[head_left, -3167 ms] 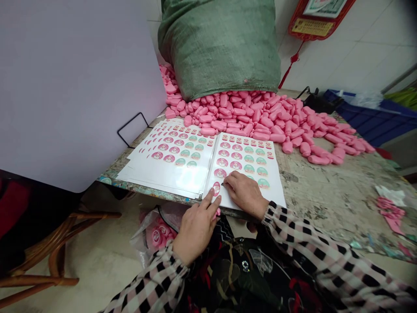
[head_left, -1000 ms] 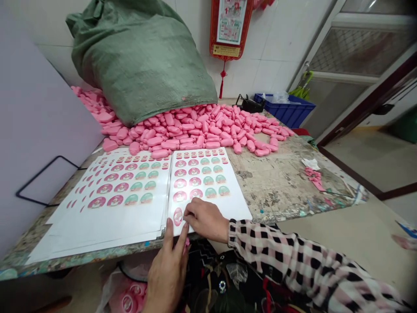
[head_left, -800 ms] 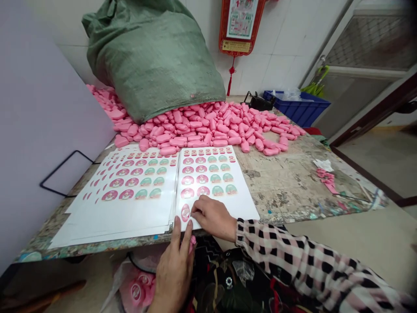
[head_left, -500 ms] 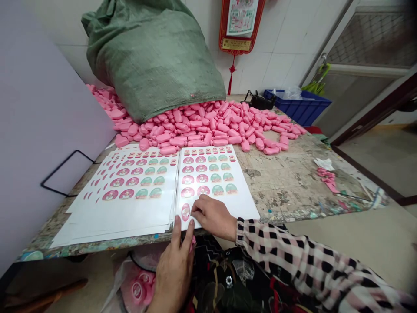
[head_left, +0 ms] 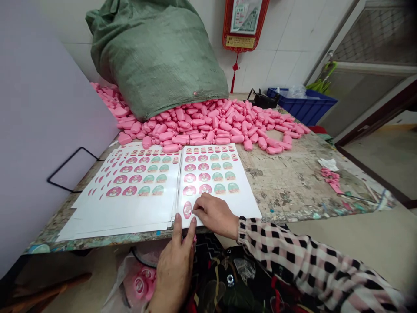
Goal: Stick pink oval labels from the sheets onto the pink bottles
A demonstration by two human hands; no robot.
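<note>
A white sheet of stickers (head_left: 224, 204) lies at the table's front edge, with rows of pink and green labels. At its lower left is an upright oval pink sticker (head_left: 187, 210). My right hand (head_left: 216, 215) pinches at this sticker's right edge, thumb and forefinger together. My left hand (head_left: 176, 261) is at the table edge, two fingertips resting on the sheet just below the sticker. A sliver of a pink bottle (head_left: 195, 238) shows by its fingers; most of it is hidden under the hand.
Several overlapping sticker sheets (head_left: 124, 213) lie to the left. Behind them, small pink bottles (head_left: 202, 126) spill from a green sack (head_left: 159, 56). A blue crate (head_left: 302, 108) stands at the back right. Below the table hangs a clear bag (head_left: 124, 278) with labelled pink bottles.
The view has shifted slightly, so everything appears a little further right. Both hands keep almost the same pose at the oval sticker.
</note>
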